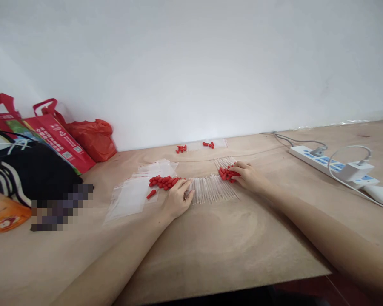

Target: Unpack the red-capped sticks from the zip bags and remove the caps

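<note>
A row of thin clear tubes (210,189) lies side by side on the wooden table. My left hand (178,199) rests at the row's left end, its fingers and thumb apart. Behind its fingertips is a pile of red rubber bulbs (166,182), with one single bulb (151,194) lying nearer. My right hand (250,177) curls its fingers round a cluster of red rubber bulbs (225,173) at the right end of the row. More slender tubes (223,161) fan out behind that cluster. Parts of the bulbs are hidden under the right fingers.
Flat clear zip bags (127,204) overlap to the left. Another clear bag (194,146) with red bulbs lies near the wall. A white power strip (319,159) with plugs and cables is at right. Red shopping bags (60,140) and a black bag (35,170) stand at left.
</note>
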Tool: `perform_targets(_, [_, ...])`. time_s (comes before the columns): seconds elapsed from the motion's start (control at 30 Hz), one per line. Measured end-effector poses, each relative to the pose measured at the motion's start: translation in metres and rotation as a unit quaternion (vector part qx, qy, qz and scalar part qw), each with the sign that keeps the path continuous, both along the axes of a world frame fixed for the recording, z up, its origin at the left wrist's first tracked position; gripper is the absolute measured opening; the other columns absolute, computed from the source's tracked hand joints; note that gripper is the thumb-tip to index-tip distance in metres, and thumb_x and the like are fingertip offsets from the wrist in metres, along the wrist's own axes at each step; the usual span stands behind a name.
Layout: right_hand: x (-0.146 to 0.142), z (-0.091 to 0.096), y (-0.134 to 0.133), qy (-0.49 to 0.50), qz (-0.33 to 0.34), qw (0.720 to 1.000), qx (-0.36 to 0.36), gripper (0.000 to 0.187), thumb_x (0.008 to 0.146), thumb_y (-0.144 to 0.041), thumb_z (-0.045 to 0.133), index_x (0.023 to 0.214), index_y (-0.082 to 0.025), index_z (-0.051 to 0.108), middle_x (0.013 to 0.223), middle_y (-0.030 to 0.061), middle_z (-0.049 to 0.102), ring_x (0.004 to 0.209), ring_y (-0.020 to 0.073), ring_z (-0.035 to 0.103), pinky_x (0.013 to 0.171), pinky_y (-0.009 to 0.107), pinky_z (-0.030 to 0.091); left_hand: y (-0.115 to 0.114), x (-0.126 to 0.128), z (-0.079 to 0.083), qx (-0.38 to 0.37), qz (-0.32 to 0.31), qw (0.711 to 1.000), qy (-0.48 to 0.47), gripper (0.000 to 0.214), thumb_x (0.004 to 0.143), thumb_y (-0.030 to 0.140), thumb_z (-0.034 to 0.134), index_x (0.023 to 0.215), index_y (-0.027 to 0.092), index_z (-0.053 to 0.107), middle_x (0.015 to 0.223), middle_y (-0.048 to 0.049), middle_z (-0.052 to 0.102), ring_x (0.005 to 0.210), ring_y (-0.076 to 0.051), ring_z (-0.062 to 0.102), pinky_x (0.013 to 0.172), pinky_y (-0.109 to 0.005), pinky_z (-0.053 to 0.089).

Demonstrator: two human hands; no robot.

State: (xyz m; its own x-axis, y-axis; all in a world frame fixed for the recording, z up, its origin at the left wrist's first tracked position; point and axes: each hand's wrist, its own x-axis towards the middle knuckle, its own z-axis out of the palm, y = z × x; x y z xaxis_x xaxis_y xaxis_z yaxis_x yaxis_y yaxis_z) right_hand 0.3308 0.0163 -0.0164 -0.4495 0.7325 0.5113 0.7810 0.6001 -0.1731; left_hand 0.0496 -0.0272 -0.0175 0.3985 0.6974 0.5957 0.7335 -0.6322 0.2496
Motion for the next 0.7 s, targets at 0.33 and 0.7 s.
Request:
perform_targets(0.33, [0.017,-0.002,0.005,0.126,-0.002,0.992,-0.027,0.022,0.077,-0.027,0.049,0.093,-0.019,0.062,0.087,0.0069,0.056,0.081,0.0175,0.056,0.077,0.033,0.045,-0.007,-0.002,0.008,-0.07,-0.026,0.997,-0.002,0.067,0.065,0.053,0.061,0.118,0.015,0.046,0.105,-0.0105,0.052,0.077,-0.016,0.056,0.073,-0.033,0.051])
perform_targets(0.7, [0.021,0.007,-0.009,0.073,-0.019,0.996,-0.046,0.027,0.072,-0.042,0.057,0.093,-0.025,0.063,0.091,0.0036,0.063,0.086,0.0197,0.056,0.075,0.033,0.041,-0.007,-0.008,0.008,-0.091,-0.028,0.995,0.019,0.065,0.062,0.054,0.063,0.114,0.017,0.05,0.11,-0.0107,0.051,0.1,-0.023,0.051,0.082,-0.036,0.049])
